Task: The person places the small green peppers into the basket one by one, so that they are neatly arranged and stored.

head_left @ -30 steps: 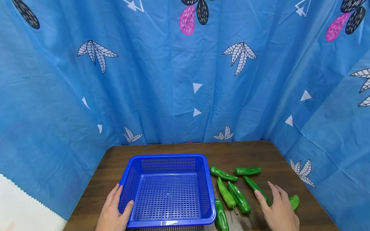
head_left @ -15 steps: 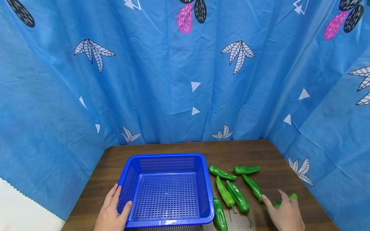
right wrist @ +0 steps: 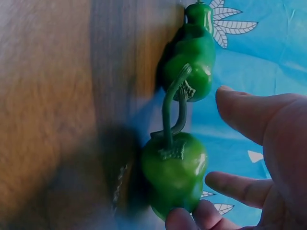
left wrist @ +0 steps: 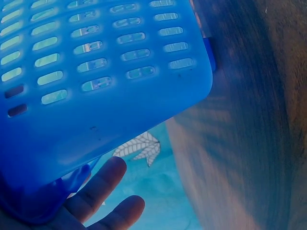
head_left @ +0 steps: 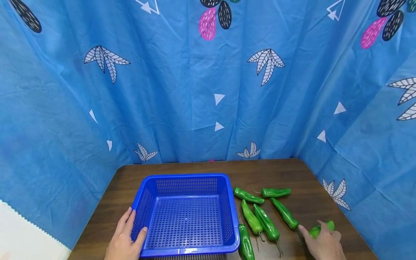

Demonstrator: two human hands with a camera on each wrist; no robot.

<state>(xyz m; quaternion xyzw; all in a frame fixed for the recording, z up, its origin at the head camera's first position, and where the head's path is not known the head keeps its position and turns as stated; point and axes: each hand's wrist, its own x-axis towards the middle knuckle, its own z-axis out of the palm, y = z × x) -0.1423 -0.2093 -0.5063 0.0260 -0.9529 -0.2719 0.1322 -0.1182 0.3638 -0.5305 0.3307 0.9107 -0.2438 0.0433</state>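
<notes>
A blue plastic basket [head_left: 188, 220] with slotted walls stands on the brown table. At its left rim is my left hand [head_left: 125, 236], thumb over the inside and fingers along the outside; in the left wrist view two fingers [left wrist: 103, 184] extend past the basket wall [left wrist: 120, 110]. My right hand [head_left: 325, 242] reaches over a light green pepper [head_left: 314, 232] at the far right. In the right wrist view its lower fingertips [right wrist: 180, 219] touch that pepper [right wrist: 175, 167], while the thumb [right wrist: 240, 105] stands apart. A darker green pepper [right wrist: 192, 62] lies just beyond.
Several more green peppers lie between the basket and my right hand, including a light one [head_left: 251, 218], a dark one [head_left: 266, 221] and one near the front [head_left: 246, 242]. A blue patterned curtain [head_left: 191, 90] hangs behind and beside the table [head_left: 260, 169].
My right hand has moved right and lowered onto the far-right pepper, its fingers now curving over it. My left hand and the basket stay put; the head view shifts slightly.
</notes>
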